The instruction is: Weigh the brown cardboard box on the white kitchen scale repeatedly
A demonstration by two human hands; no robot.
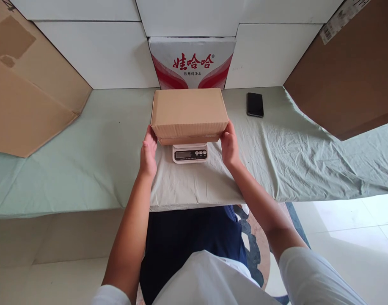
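Head view: cardboard box (189, 113) sat on small digital kitchen scale (190, 153), mid-table near back edge. Left hand (148, 153) flat against box's left end, right hand (229, 146) against right end; both held box between open palms, fingers not curled round it. Box overhung scale platform on all sides, so risk judged: tipping or sliding off if released off-centre, also hiding display. Black phone (255, 104) lay toward right back edge of table (86, 169).
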